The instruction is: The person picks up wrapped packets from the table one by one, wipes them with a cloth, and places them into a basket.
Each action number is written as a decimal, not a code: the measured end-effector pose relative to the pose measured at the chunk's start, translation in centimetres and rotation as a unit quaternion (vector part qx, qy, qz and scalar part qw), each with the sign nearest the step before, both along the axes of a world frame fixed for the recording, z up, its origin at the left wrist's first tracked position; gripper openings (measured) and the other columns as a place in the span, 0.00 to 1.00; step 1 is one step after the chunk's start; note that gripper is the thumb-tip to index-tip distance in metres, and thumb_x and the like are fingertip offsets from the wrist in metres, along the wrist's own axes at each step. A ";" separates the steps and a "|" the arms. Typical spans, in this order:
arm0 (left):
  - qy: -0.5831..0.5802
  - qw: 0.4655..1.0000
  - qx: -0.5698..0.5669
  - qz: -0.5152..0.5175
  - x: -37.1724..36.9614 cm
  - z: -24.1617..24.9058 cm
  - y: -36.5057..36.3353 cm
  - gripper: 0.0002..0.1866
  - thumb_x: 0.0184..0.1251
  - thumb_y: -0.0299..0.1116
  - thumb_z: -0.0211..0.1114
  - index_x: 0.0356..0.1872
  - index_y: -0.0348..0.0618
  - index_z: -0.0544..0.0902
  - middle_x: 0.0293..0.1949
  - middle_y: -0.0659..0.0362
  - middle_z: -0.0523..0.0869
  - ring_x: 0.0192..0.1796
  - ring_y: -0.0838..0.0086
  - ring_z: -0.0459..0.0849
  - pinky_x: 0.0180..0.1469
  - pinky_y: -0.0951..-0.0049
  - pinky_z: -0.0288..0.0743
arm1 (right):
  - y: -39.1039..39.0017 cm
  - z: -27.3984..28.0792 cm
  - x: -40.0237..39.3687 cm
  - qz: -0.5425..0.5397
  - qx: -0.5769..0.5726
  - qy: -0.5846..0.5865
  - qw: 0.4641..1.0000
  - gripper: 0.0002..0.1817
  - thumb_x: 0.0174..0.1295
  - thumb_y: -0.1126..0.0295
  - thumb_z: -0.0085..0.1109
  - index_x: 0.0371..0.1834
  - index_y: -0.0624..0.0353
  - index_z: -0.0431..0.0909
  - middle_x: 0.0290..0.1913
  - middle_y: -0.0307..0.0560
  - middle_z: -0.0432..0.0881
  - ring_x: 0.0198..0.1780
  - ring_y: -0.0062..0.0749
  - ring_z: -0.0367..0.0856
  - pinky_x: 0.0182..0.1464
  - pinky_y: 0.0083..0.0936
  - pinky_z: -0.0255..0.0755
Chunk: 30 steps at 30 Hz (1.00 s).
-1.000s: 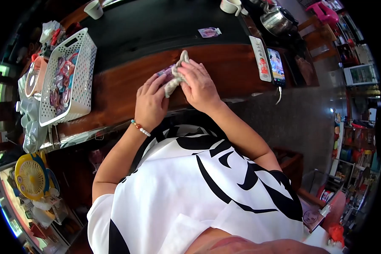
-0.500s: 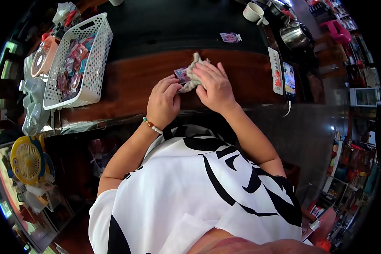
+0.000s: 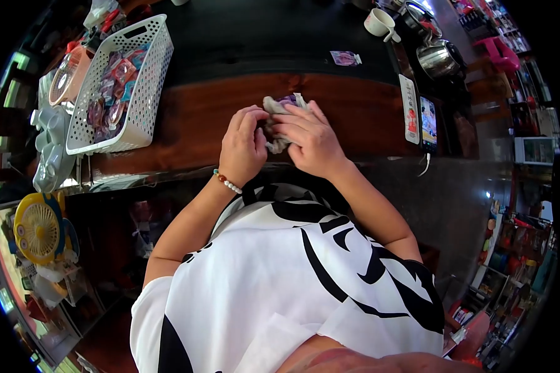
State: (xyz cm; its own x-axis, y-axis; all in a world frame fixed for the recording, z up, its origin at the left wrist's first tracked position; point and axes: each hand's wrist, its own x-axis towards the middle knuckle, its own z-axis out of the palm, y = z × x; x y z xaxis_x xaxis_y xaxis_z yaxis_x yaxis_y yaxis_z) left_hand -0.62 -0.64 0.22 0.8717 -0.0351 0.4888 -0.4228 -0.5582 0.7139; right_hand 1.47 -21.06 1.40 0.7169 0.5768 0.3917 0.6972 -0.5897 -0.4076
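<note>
In front of me, a crumpled greyish-white cloth lies bunched between my hands at the table's near side. My right hand presses on it from the right, fingers bent over the folds. A small purple printed packet pokes out above those fingers, partly covered by cloth. My left hand, with a beaded bracelet at the wrist, is at the cloth's left edge. Its fingers are curled together, and their tips are hidden. Farther back to the right lies a similar purple packet, flat on the dark tabletop.
On the left, a white perforated basket holds several colourful packets. A peach-coloured basket stands beyond it. To the right are a long white printed card, a lit phone with a cable, a white mug and a metal kettle.
The cloth has been bunched closer toward me. The packet, previously showing at the cloth's left, now shows above the right fingers. My left fingers have moved in beside the cloth.
</note>
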 end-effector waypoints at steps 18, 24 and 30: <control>0.029 0.991 0.120 0.042 2.5 0.2 -0.6 0.15 0.64 0.26 0.73 0.51 0.35 0.87 0.53 0.48 0.85 0.59 0.49 0.83 0.59 0.56 0.83 | -2.3 -0.8 0.2 -0.072 -0.017 -0.029 0.997 0.19 0.60 0.74 0.59 0.53 0.51 0.92 0.66 0.42 0.88 0.76 0.42 0.78 0.83 0.58 0.56; 0.154 0.966 0.209 0.013 6.3 1.6 0.1 0.14 0.61 0.37 0.79 0.43 0.40 0.90 0.40 0.51 0.89 0.43 0.55 0.88 0.50 0.56 0.84 | -3.5 -1.7 0.6 -0.155 0.052 -0.042 0.986 0.18 0.60 0.74 0.60 0.53 0.51 0.91 0.63 0.43 0.89 0.74 0.45 0.79 0.82 0.56 0.59; 0.129 0.990 0.015 -0.050 5.7 2.8 -0.5 0.06 0.64 0.26 0.76 0.38 0.39 0.87 0.38 0.53 0.89 0.37 0.65 0.88 0.46 0.68 0.83 | -3.9 -2.0 1.1 -0.144 0.106 -0.060 0.982 0.18 0.61 0.79 0.57 0.53 0.59 0.88 0.59 0.51 0.89 0.68 0.51 0.82 0.75 0.48 0.71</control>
State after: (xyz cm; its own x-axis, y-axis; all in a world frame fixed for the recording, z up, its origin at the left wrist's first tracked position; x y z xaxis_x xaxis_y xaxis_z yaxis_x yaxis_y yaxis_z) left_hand 5.05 -1.11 2.98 0.9590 -0.1389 0.2469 -0.2822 -0.5448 0.7896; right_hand 2.53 -25.00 -0.60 0.7794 0.2531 0.5731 0.5646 -0.6802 -0.4675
